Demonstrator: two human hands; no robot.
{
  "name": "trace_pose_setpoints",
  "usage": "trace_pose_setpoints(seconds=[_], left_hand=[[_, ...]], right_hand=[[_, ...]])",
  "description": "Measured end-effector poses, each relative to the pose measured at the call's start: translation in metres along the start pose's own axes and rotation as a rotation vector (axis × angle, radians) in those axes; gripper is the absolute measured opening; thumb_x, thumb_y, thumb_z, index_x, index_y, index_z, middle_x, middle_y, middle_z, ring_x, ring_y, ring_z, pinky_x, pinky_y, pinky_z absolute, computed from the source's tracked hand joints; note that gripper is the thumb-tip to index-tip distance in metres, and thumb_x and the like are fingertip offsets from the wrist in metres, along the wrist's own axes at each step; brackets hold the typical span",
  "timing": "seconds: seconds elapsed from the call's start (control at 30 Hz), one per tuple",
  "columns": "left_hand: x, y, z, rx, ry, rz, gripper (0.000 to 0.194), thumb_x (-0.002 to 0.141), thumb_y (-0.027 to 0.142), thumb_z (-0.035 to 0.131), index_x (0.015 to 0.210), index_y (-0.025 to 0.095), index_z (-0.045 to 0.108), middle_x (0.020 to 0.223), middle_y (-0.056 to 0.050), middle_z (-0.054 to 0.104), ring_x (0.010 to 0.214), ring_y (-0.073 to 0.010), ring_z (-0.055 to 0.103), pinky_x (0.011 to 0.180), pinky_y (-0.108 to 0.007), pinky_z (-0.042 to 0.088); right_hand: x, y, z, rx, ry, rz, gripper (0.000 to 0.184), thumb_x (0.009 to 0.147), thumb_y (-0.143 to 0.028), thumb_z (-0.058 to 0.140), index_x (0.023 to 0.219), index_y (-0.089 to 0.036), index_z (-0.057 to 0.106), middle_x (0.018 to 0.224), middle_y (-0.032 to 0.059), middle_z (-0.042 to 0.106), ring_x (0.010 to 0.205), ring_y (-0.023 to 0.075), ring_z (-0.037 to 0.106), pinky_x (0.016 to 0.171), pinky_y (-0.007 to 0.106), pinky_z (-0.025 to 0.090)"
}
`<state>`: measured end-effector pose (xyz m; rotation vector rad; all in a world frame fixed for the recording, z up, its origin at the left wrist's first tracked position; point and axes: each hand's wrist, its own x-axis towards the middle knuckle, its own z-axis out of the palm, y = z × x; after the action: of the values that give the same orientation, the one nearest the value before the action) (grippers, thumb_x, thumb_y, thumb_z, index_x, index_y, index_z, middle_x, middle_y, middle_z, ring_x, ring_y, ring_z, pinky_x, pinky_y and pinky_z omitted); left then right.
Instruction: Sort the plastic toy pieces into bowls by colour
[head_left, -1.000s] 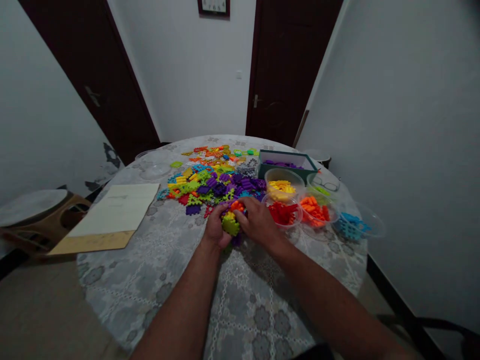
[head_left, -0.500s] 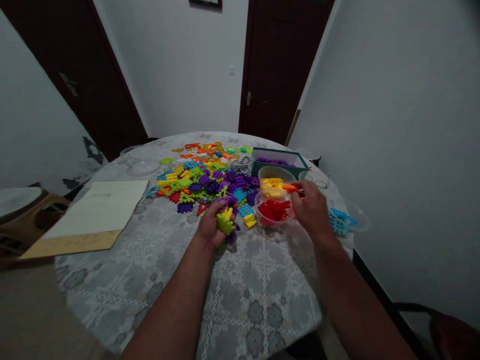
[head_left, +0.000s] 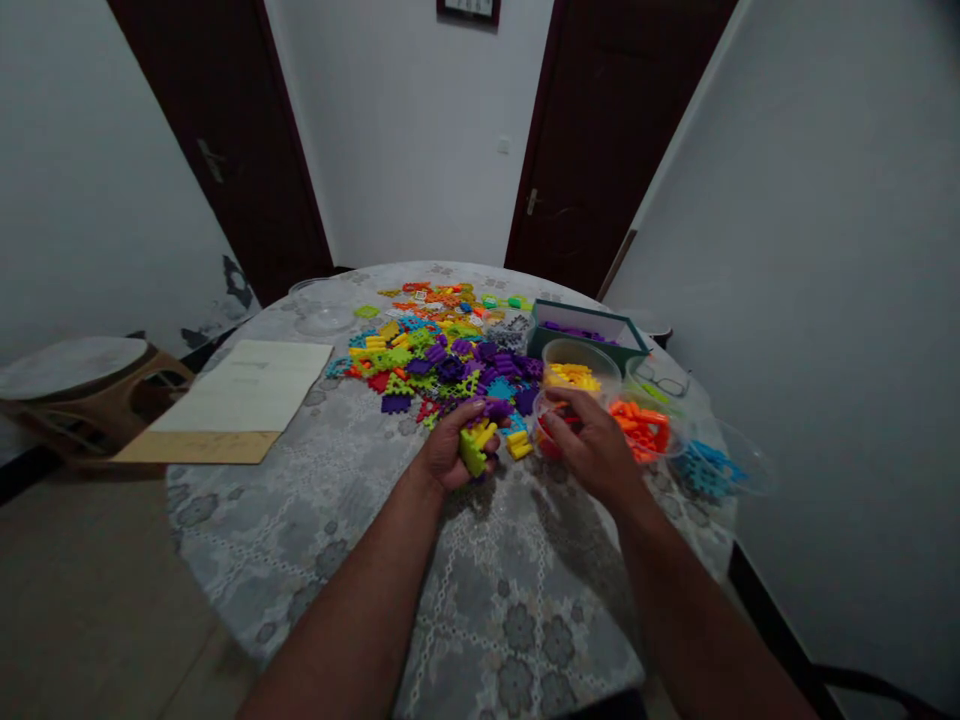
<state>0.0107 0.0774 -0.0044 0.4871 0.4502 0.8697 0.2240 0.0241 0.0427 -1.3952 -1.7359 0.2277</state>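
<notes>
My left hand (head_left: 448,452) is closed around a clump of joined plastic pieces (head_left: 477,446), green, yellow and purple, just above the tablecloth. My right hand (head_left: 592,443) hovers to its right over the clear bowl of red pieces (head_left: 541,436), fingers loosely curled with nothing visible in them. A yellow piece (head_left: 519,444) lies on the cloth between my hands. Beyond them spreads a big pile of mixed coloured pieces (head_left: 442,355).
Clear bowls hold yellow pieces (head_left: 577,372), orange pieces (head_left: 643,425) and blue pieces (head_left: 712,470). A teal box (head_left: 585,325) with purple pieces stands behind them. A paper pad (head_left: 240,398) lies at the left of the round table (head_left: 480,600). A wooden stool (head_left: 82,385) stands farther left.
My right hand has left the clump, carried an orange piece out to the bowls, and come back toward the red bowl without it. My left hand kept hold of the clump.
</notes>
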Motion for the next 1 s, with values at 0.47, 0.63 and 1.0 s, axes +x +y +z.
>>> trace_pose_setpoints(seconds=[0.47, 0.63, 1.0], left_hand=[[-0.001, 0.005, -0.001, -0.028, 0.004, -0.044, 0.029, 0.095, 0.031, 0.067, 0.121, 0.017, 0.068, 0.084, -0.005, 0.074, 0.045, -0.013, 0.061, 0.034, -0.022, 0.044], [0.0, 0.004, 0.0, -0.015, 0.061, -0.042, 0.017, 0.093, 0.03, 0.071, 0.098, 0.015, 0.067, 0.084, -0.005, 0.073, 0.045, -0.0125, 0.06, 0.033, -0.023, 0.044], [0.005, -0.001, 0.001, 0.086, 0.13, -0.026, 0.03, 0.093, 0.042, 0.076, 0.095, 0.014, 0.067, 0.083, -0.005, 0.071, 0.045, -0.0124, 0.06, 0.03, -0.022, 0.044]], right_hand=[[0.006, -0.002, 0.03, 0.424, -0.069, 0.333, 0.037, 0.096, -0.048, 0.063, 0.119, -0.019, 0.07, 0.095, 0.0072, 0.078, 0.076, 0.0211, 0.072, 0.067, 0.033, 0.059], [0.001, 0.016, -0.005, 0.327, 0.059, 0.287, 0.039, 0.094, -0.046, 0.066, 0.123, -0.021, 0.071, 0.115, 0.0105, 0.079, 0.097, 0.0244, 0.075, 0.085, 0.04, 0.062], [-0.013, 0.096, -0.112, -0.315, 0.304, 0.375, 0.045, 0.091, -0.04, 0.056, 0.123, -0.017, 0.078, 0.116, 0.0144, 0.08, 0.102, 0.0286, 0.074, 0.096, 0.046, 0.055]])
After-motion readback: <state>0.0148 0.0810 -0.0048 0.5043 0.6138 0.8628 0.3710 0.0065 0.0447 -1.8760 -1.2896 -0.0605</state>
